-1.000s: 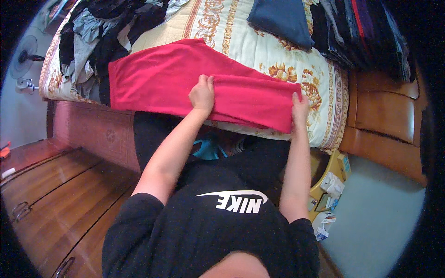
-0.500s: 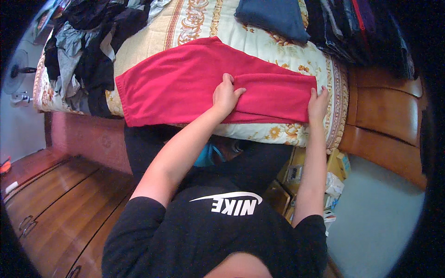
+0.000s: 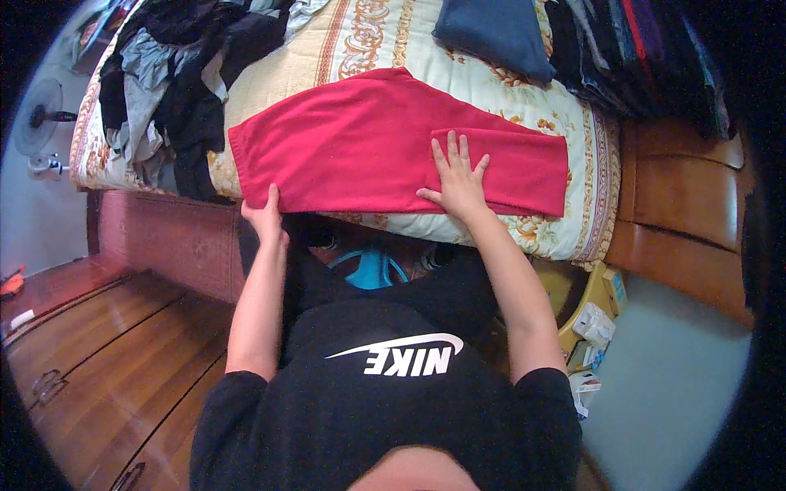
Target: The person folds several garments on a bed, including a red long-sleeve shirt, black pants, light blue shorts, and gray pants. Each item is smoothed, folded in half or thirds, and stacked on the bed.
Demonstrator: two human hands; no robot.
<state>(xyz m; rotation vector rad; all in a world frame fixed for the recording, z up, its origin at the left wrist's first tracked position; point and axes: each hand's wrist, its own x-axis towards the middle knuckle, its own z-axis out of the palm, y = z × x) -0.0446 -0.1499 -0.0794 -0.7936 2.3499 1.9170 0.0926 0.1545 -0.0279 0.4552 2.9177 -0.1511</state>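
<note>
Red trousers (image 3: 344,139) lie folded lengthwise across the edge of the bed, with the leg part doubled back in a flat layer at the right. My left hand (image 3: 264,219) pinches their near left corner, thumb on top and the other fingers hidden under the cloth. On the folded leg part, my right hand (image 3: 460,178) rests flat with its fingers spread, near the inner end of the fold.
Beneath the trousers is a patterned cream bedspread (image 3: 278,74). Dark and grey clothes (image 3: 164,90) are heaped at the left, a folded navy garment (image 3: 494,37) lies beyond, and dark clothes (image 3: 622,57) are stacked far right by a wooden headboard (image 3: 679,180). A blue stool (image 3: 372,268) shows below.
My left hand has moved left from the middle of the trousers to their near left corner. My right hand has left the right end and now lies flat on the folded layer.
</note>
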